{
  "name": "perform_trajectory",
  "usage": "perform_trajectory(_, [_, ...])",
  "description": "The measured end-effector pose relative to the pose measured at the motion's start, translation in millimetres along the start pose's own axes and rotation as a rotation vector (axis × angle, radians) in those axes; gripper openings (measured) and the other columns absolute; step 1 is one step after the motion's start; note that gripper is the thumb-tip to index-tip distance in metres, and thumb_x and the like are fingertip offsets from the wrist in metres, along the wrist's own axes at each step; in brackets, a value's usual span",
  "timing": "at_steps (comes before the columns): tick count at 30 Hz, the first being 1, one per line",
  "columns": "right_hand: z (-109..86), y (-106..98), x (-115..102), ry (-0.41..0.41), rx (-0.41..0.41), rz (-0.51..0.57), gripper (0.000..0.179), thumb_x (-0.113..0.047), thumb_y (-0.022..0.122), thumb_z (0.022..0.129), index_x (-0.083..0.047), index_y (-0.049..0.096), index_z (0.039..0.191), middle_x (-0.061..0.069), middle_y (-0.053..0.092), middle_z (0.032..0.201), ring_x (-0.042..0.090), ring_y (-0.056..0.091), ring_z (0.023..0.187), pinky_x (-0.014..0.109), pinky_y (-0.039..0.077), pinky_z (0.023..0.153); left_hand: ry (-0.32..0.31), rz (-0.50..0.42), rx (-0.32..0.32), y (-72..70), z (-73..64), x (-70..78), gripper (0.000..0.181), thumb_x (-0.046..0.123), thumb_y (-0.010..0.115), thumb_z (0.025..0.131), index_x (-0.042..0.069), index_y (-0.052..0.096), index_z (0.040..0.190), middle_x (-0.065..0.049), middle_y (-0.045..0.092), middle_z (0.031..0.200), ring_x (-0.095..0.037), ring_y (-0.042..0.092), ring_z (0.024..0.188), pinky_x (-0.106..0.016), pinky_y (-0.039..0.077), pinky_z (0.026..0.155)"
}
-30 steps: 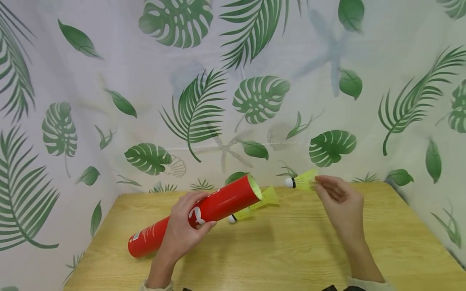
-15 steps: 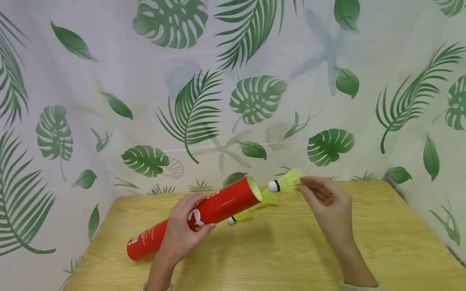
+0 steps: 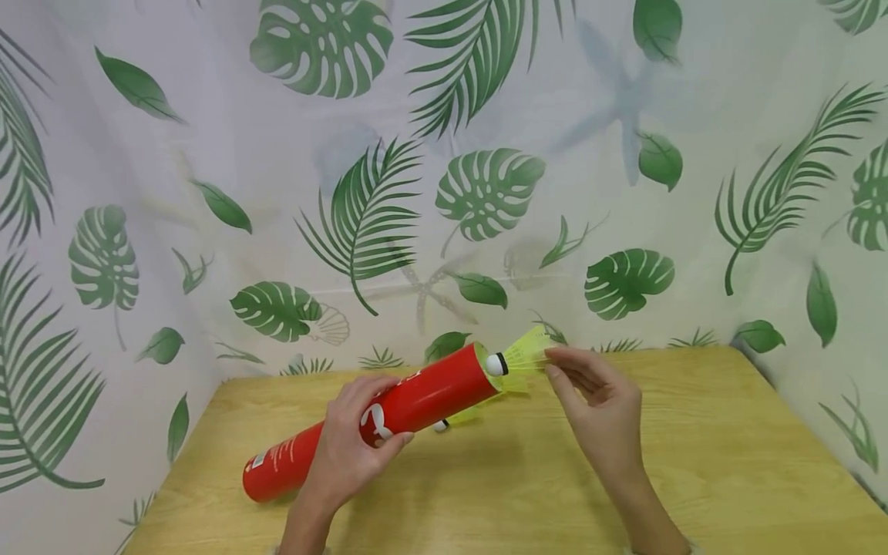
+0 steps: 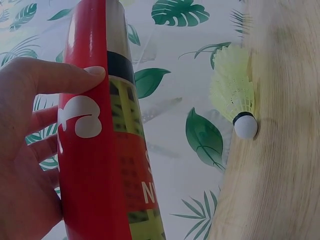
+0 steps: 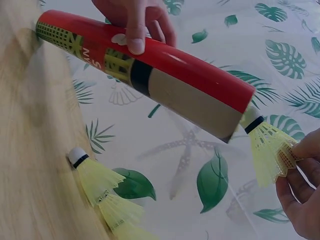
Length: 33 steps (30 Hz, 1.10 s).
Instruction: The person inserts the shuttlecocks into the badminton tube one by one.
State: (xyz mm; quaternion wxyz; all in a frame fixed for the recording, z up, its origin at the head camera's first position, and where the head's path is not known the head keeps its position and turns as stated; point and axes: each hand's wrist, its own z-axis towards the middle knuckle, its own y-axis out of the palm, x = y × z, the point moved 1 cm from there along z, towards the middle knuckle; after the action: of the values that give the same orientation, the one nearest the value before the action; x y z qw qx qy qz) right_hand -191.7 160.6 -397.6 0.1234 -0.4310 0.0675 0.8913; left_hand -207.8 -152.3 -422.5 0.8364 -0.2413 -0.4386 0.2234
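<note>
My left hand [image 3: 350,443] grips a red shuttlecock tube [image 3: 437,389] around its middle. The tube slants, its open end up and to the right, its other end low over the table at the left. Between thumb and fingers, my right hand [image 3: 600,405] pinches the skirt rim of a yellow shuttlecock [image 3: 529,351]. The white cork of that shuttlecock is right at the tube's open mouth, pointing inward. In the right wrist view, nested yellow shuttlecocks [image 5: 97,182] lie on the table beyond the tube; the tube partly hides them in the head view.
The wooden table [image 3: 749,447] spans the front. A white cloth [image 3: 597,200] printed with green leaves hangs behind it and at both sides.
My right hand has moved left with the shuttlecock, bringing its cork from well right of the tube to the tube's mouth. The left hand and tube have stayed nearly still.
</note>
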Motion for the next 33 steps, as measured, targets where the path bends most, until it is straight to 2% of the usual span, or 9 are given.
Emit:
perform_trajectory(3, [-1.3, 5.7, 1.5, -0.036, -0.024, 0.009, 0.021, 0.015, 0.068, 0.09, 0.007, 0.071, 0.109, 0.016, 0.074, 0.106, 0.012, 0.073, 0.097, 0.025, 0.056, 0.088, -0.005, -0.002, 0.002, 0.2, 0.1, -0.3, 0.074, 0.019, 0.093, 0.073, 0.036, 0.06, 0.136, 0.017, 0.058, 0.134, -0.012, 0.053, 0.121, -0.047, 0.053, 0.091])
perform_trajectory(10, [-6.2, 16.1, 1.4, -0.043, -0.038, 0.013, 0.021, 0.015, 0.068, 0.089, 0.006, 0.072, 0.108, 0.017, 0.073, 0.105, 0.012, 0.072, 0.098, 0.026, 0.055, 0.089, -0.003, 0.009, -0.005, 0.9, -0.4, 0.7, 0.072, 0.019, 0.093, 0.073, 0.033, 0.061, 0.136, 0.016, 0.058, 0.134, -0.013, 0.053, 0.121, -0.046, 0.052, 0.09])
perform_trajectory(17, [-11.4, 25.5, -0.9, -0.084, -0.051, 0.001, 0.024, 0.016, 0.069, 0.089, 0.002, 0.074, 0.108, 0.017, 0.074, 0.104, 0.009, 0.072, 0.097, 0.023, 0.055, 0.089, 0.002, 0.014, -0.01, 1.3, -0.8, 1.6, 0.071, 0.019, 0.094, 0.072, 0.028, 0.062, 0.135, 0.016, 0.058, 0.133, -0.013, 0.054, 0.12, -0.045, 0.053, 0.09])
perform_trajectory(23, [-13.6, 30.6, -3.7, -0.069, -0.074, -0.038, 0.025, 0.015, 0.069, 0.089, -0.001, 0.075, 0.107, 0.012, 0.075, 0.106, 0.008, 0.071, 0.099, 0.022, 0.055, 0.089, 0.013, 0.015, -0.019, 3.0, -0.5, 2.4, 0.071, 0.019, 0.094, 0.073, 0.027, 0.062, 0.136, 0.016, 0.058, 0.133, -0.012, 0.054, 0.12, -0.037, 0.058, 0.083])
perform_trajectory(29, [-14.1, 30.5, -3.8, -0.047, -0.106, -0.023, 0.025, 0.016, 0.067, 0.09, -0.001, 0.075, 0.106, 0.009, 0.075, 0.106, 0.009, 0.07, 0.102, 0.024, 0.055, 0.09, 0.023, 0.018, -0.015, 5.0, 0.1, 2.4, 0.072, 0.02, 0.094, 0.072, 0.032, 0.061, 0.135, 0.017, 0.058, 0.133, -0.011, 0.054, 0.119, -0.039, 0.057, 0.084])
perform_trajectory(33, [-14.7, 29.0, -2.8, -0.045, -0.125, 0.001, 0.024, 0.016, 0.067, 0.09, -0.001, 0.075, 0.106, 0.01, 0.075, 0.106, 0.01, 0.071, 0.102, 0.025, 0.055, 0.09, 0.022, 0.019, -0.016, 5.4, 0.2, 2.4, 0.071, 0.02, 0.094, 0.072, 0.029, 0.062, 0.135, 0.017, 0.058, 0.133, -0.012, 0.054, 0.119, -0.04, 0.056, 0.085])
